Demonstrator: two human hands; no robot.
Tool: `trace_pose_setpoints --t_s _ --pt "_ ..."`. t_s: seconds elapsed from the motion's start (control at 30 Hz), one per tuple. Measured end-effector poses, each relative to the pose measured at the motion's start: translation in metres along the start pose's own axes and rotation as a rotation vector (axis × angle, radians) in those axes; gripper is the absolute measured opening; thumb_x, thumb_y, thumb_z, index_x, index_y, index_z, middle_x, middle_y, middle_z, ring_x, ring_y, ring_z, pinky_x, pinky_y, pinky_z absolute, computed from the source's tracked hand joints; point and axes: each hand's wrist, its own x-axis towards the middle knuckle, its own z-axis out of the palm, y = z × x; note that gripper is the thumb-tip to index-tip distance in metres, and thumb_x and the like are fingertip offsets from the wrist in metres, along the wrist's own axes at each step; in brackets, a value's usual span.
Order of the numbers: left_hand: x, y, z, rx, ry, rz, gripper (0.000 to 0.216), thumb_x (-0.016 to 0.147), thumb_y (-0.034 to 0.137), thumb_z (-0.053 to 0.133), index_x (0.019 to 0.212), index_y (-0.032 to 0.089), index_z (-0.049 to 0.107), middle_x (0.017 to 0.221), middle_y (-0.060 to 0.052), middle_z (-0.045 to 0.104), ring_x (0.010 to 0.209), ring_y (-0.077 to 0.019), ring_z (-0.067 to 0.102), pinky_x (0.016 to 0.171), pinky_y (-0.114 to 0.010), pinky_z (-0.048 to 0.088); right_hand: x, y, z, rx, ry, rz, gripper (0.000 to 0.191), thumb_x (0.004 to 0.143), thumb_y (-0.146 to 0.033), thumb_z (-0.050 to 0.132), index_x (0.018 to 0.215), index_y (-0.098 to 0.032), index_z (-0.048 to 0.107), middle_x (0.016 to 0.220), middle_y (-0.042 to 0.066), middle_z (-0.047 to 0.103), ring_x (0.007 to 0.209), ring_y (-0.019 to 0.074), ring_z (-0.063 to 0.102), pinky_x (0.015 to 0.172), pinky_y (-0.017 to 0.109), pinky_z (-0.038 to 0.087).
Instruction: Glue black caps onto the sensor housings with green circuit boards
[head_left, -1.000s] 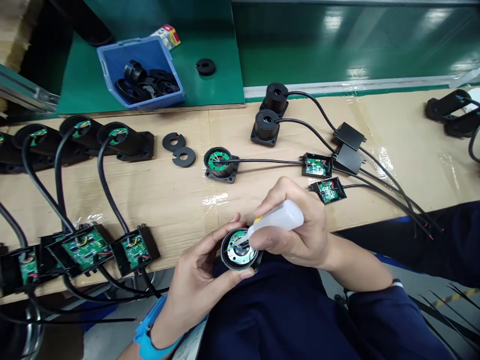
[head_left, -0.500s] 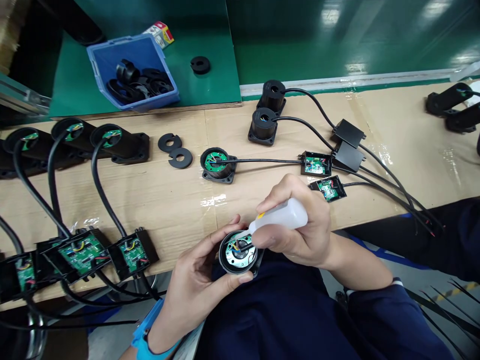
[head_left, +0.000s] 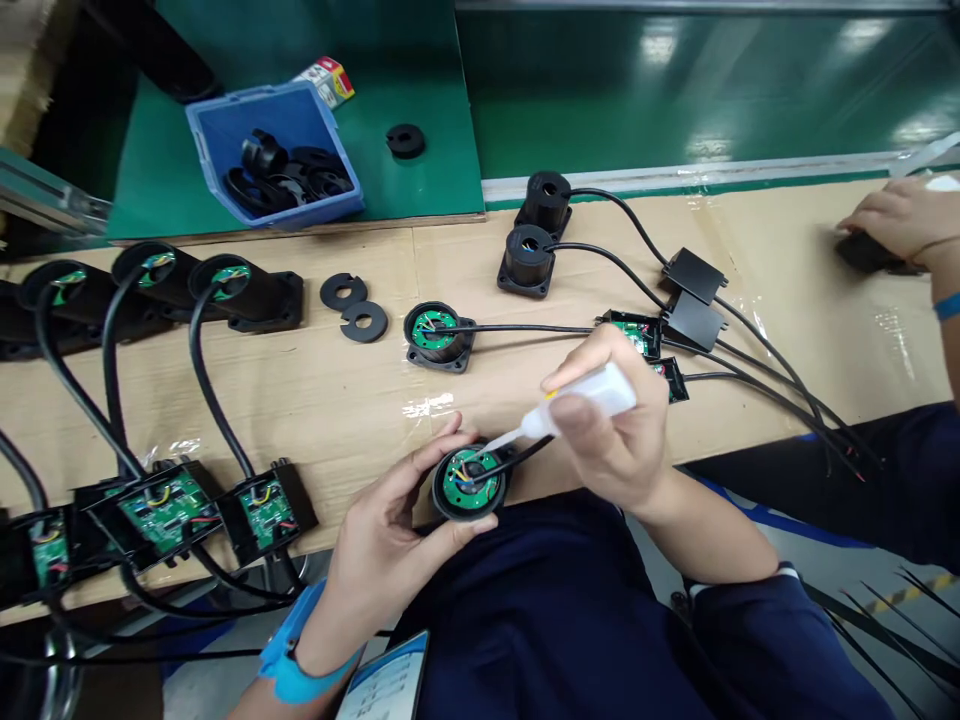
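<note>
My left hand (head_left: 409, 525) is closed around a round black housing (head_left: 471, 515), its open end tilted up toward me. Inside the housing a green circuit board (head_left: 456, 492) shows, with coloured wires and a black cable (head_left: 525, 455) leading out to the right. My right hand (head_left: 622, 440) grips a white squeeze bottle (head_left: 589, 398) between thumb and fingers. The bottle's thin nozzle points down-left, its tip at the upper edge of the board; whether it touches cannot be told. A similar housing with a board (head_left: 436, 335) stands on the bench just beyond.
Two slotted black rings (head_left: 365, 322) lie mid-bench. Several cabled housings (head_left: 240, 290) and open board boxes (head_left: 270, 510) line the left. Capped housings (head_left: 526, 262) and black boxes (head_left: 694, 318) are right. A blue bin (head_left: 277, 160) sits behind. Another person's hand (head_left: 896, 220) rests on a black part.
The bottle has moved right and slightly up, its nozzle now more visible. The housing in my left hand has shifted a little up and left. Another person's hand has appeared at far right.
</note>
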Motion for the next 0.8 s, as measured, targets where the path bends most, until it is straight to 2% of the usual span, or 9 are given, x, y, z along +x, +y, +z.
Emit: trace_pose_setpoints --t_s 0.07,0.17,0.23,0.33,0.4,0.53,0.67,0.8 --pt "0.007 -0.008 -0.007 0.014 -0.05 -0.03 0.064 0.082 0.046 0.089 0.139 0.029 0.066 0.156 -0.01 0.062 0.152 -0.034 0.05 0.13 -0.054 0.037 0.003 0.009 -0.002 0.015 0.101 0.094 0.041 0.1 -0.058 0.068 0.081 -0.023 0.062 0.067 -0.005 0.057 0.051 0.009 0.051 0.046 0.023 0.041" --pt "0.023 -0.012 -0.025 -0.09 -0.139 -0.032 0.06 0.091 0.05 0.079 0.143 0.029 0.058 0.156 -0.012 0.06 0.15 -0.0311 0.054 0.126 -0.049 0.046 0.009 0.022 -0.004 0.093 0.175 0.18 0.043 0.102 -0.06 0.065 0.079 -0.024 0.057 0.061 -0.006 0.049 0.047 0.009 0.043 0.042 0.023 0.034" --pt "0.038 -0.011 -0.036 -0.105 -0.055 0.014 0.055 0.096 0.051 0.072 0.143 0.03 0.051 0.155 -0.012 0.058 0.147 -0.0283 0.057 0.123 -0.046 0.05 0.014 0.027 -0.004 0.113 0.184 0.189 0.042 0.103 -0.059 0.063 0.079 -0.024 0.055 0.06 -0.006 0.049 0.045 0.0094 0.044 0.04 0.022 0.032" --pt "0.073 -0.01 -0.044 0.112 0.103 0.051 0.068 0.088 0.053 0.08 0.14 0.027 0.045 0.154 -0.013 0.054 0.147 -0.0309 0.054 0.125 -0.051 0.046 0.024 0.031 -0.001 0.099 0.199 0.164 0.042 0.102 -0.06 0.063 0.079 -0.025 0.057 0.06 -0.006 0.051 0.044 0.01 0.045 0.038 0.023 0.032" --pt "0.099 -0.011 -0.043 0.238 0.07 0.069 0.078 0.082 0.055 0.083 0.141 0.023 0.042 0.15 -0.015 0.056 0.144 -0.034 0.056 0.124 -0.055 0.046 0.03 0.031 0.002 0.099 0.232 0.146 0.044 0.1 -0.061 0.067 0.076 -0.025 0.058 0.059 -0.006 0.05 0.043 0.0101 0.044 0.037 0.024 0.031" --pt "0.136 -0.012 -0.037 0.276 -0.013 0.137 0.061 0.09 0.055 0.072 0.132 0.02 0.046 0.141 -0.016 0.062 0.135 -0.0341 0.062 0.116 -0.056 0.051 0.039 0.032 0.005 0.094 0.259 0.17 0.044 0.096 -0.063 0.071 0.076 -0.025 0.062 0.058 -0.005 0.05 0.042 0.0107 0.045 0.036 0.025 0.03" --pt "0.13 -0.002 -0.041 0.411 0.04 0.283 0.05 0.091 0.05 0.072 0.125 0.02 0.052 0.125 -0.013 0.066 0.122 -0.0332 0.067 0.105 -0.051 0.057 0.04 0.031 0.004 0.072 0.261 0.185 0.043 0.096 -0.062 0.071 0.079 -0.024 0.065 0.06 -0.004 0.053 0.045 0.0111 0.049 0.039 0.026 0.033" --pt "0.105 0.016 -0.052 0.559 0.064 0.456 0.045 0.095 0.04 0.07 0.134 0.023 0.058 0.112 -0.009 0.07 0.109 -0.0307 0.069 0.095 -0.046 0.061 0.039 0.03 0.005 0.038 0.255 0.161 0.042 0.097 -0.062 0.071 0.082 -0.023 0.068 0.065 -0.003 0.055 0.048 0.0115 0.048 0.044 0.029 0.034"
